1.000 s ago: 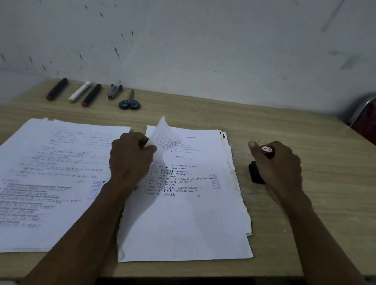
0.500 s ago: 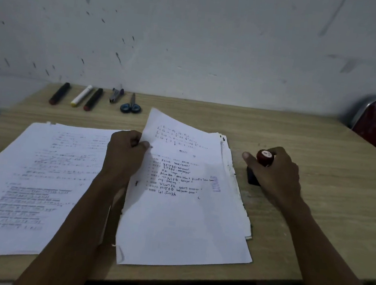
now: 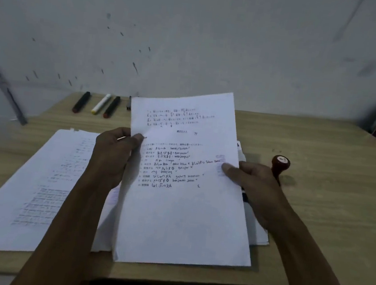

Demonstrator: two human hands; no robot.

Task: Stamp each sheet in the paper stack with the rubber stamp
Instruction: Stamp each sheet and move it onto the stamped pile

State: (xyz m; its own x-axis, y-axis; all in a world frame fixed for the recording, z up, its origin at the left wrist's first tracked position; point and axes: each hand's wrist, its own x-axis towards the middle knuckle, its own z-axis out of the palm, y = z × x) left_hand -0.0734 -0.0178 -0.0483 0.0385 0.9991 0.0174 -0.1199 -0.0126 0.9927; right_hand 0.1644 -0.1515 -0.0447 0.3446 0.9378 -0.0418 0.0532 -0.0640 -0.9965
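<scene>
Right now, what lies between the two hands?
In the head view, the lifted sheet: left hand pinches its left edge, right hand its right.

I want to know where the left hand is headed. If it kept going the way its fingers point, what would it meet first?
The left hand already pinches the raised sheet, fingers pointing rightward. Beyond it, probably the right hand on the opposite edge, though depth is unclear.

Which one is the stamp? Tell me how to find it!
Start at the wooden table and find the lifted sheet the two hands hold up. Just right of the right hand the rubber stamp stands upright. Its round dark red knob sets it apart from the flat markers far back.
</scene>
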